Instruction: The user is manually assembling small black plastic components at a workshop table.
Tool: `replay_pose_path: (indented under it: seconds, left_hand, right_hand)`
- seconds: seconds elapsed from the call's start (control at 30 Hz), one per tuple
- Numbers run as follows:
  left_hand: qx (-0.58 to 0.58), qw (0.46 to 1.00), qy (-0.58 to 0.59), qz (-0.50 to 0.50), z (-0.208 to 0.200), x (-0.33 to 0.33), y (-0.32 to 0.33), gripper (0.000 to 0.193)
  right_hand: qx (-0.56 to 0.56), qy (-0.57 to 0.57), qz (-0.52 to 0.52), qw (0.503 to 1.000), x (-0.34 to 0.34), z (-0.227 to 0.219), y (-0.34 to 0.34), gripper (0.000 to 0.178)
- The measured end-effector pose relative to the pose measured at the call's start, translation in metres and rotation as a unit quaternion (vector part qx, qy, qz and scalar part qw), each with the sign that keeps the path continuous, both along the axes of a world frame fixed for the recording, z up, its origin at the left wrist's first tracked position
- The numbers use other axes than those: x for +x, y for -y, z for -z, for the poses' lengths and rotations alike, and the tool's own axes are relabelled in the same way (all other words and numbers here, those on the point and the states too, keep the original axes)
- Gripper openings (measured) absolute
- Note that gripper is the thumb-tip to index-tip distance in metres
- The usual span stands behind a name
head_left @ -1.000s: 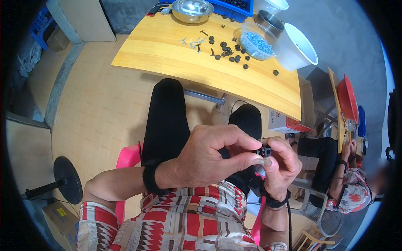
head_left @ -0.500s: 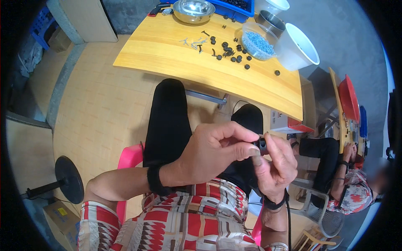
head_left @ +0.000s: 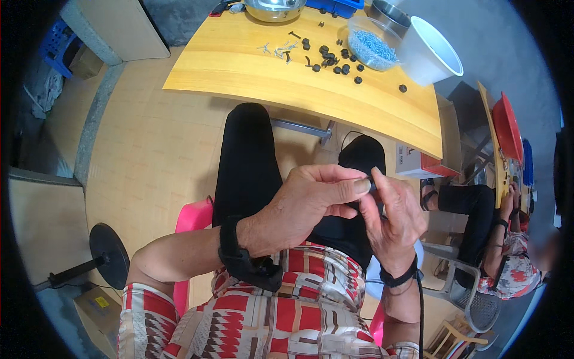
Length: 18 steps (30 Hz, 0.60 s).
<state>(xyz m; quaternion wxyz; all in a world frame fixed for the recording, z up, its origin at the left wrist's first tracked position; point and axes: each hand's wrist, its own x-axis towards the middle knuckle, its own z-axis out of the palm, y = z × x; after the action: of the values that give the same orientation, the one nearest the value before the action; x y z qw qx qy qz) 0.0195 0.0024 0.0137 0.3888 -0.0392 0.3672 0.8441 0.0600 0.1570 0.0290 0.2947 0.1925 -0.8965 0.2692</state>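
My left hand (head_left: 317,200) and my right hand (head_left: 396,224) meet above my lap, with their fingertips pressed together. Between them is a small black plastic part (head_left: 373,185), mostly covered by my fingers. My left thumb and forefinger pinch it from one side. From the other side, my right thumb and forefinger grip it. On the wooden table (head_left: 239,69) beyond my knees lie several similar black parts (head_left: 345,70). Left of these are loose silver screws (head_left: 280,52) and small black pins (head_left: 295,35).
A clear bowl of bluish screws (head_left: 372,46) stands by a white bucket (head_left: 427,51) at the table's right. At the back are a shiny metal bowl (head_left: 274,9) and a blue tray (head_left: 338,7). A co-worker (head_left: 508,257) sits far right at another table. A pink chair (head_left: 194,216) is under me.
My left hand has turned so its thumb lies over the black part, now more hidden. My right fingers have shifted around it. The whole view has moved slightly.
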Motion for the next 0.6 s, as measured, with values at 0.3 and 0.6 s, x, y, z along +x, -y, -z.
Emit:
replay_pose_path:
  seconds: [0.3, 0.6]
  left_hand:
    - [-0.012, 0.998, -0.05, 0.019, -0.003, 0.0, 0.001, 0.022]
    - [-0.141, 0.974, -0.172, 0.052, -0.015, -0.004, 0.004, 0.025]
  right_hand:
    - [-0.039, 0.061, 0.014, 0.997, 0.005, -0.005, 0.003, 0.029]
    - [-0.034, 0.071, 0.008, 0.997, 0.003, -0.008, 0.0, 0.031]
